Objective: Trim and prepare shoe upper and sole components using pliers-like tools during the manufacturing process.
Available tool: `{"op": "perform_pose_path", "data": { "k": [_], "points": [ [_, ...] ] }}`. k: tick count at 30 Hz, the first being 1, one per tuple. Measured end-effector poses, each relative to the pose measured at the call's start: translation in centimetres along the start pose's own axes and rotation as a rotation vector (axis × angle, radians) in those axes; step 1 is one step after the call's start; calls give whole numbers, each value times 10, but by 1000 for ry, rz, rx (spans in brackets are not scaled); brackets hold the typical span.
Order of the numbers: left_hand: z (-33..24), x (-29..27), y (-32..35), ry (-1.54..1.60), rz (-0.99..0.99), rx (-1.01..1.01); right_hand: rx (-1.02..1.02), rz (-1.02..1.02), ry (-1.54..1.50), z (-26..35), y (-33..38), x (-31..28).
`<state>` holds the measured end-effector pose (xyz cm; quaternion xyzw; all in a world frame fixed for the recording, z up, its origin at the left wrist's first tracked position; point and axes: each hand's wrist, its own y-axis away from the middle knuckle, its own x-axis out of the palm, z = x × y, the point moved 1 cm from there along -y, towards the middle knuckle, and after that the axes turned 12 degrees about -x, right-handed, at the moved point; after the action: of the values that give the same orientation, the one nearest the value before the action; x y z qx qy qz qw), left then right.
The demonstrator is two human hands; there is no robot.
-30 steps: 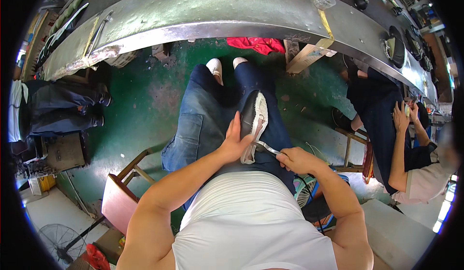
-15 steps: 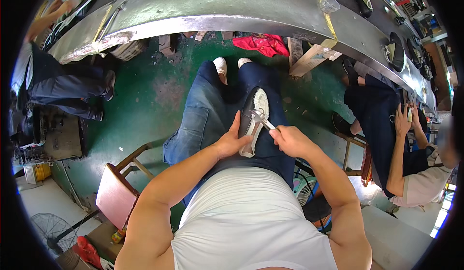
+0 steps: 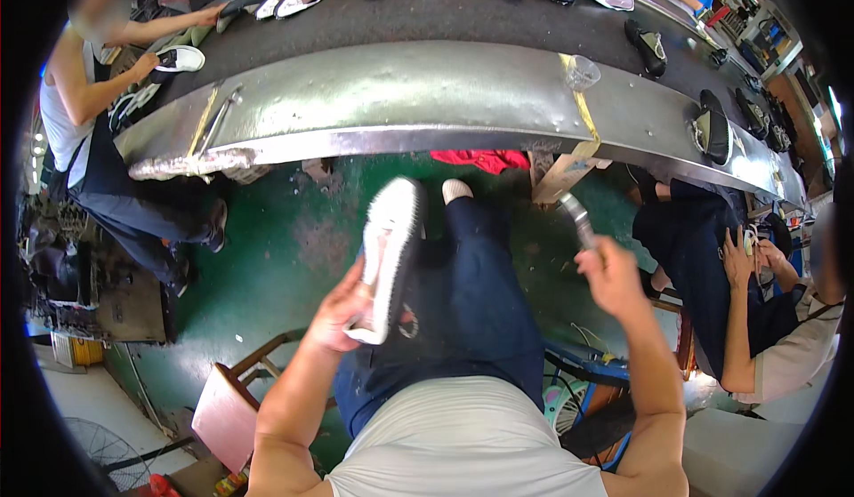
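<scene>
White shoe (image 3: 389, 261) is up off the lap, sole edge toward the camera, toe pointing at the conveyor, held over the left thigh. Left hand (image 3: 342, 315) is wrapped around the heel end, fingers closed on it from below and the side. Judging by the one-hand lift: light, with a stiff rubbery sole and a softer upper. The heel is the sensible hold since it is the rigid part; squeezing the upper would likely deform it. The textured sole rim looks grippy, so slip risk seems low.

Right hand (image 3: 614, 275) is raised apart from the shoe, fist closed on a small metal tool (image 3: 576, 217) whose tip points up toward the belt. The tool is thin and rigid; its tip type is too blurred to tell.

Further out: metal conveyor edge (image 3: 427, 97) directly ahead, dark shoes (image 3: 712, 128) and more white ones riding the belt. A clear plastic cup (image 3: 581, 72) sits on the metal ledge. Red cloth (image 3: 480, 159) is on the green floor (image 3: 294, 239) under the belt. A co-worker at far left handles a white shoe at the belt; another person sits at right. Wooden chair (image 3: 233, 404) is at lower left.
</scene>
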<state>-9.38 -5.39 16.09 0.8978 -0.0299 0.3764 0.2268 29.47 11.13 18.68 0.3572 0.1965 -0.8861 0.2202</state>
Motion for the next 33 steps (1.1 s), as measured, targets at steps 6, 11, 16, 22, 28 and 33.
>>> {"op": "perform_pose_path", "data": {
  "k": [6,11,16,22,28,33],
  "points": [
    [-165,26,-49,-158,-103,222,-71,-378,539,-93,-127,-88],
    [-309,-9,-168,-409,-451,249,-28,-374,713,-188,-200,-126],
    [-408,-28,-293,-610,-792,206,32,-404,659,-211,-202,-128],
    [-432,-73,-366,-2369,-1479,449,128,-401,622,-207,-205,-125],
    [-422,-19,-419,-2789,-1223,-337,184,-407,606,-209,-201,-130],
    [-422,-2,-493,-2670,-1004,352,238,-412,566,-210,-201,-126]
  ]
}}
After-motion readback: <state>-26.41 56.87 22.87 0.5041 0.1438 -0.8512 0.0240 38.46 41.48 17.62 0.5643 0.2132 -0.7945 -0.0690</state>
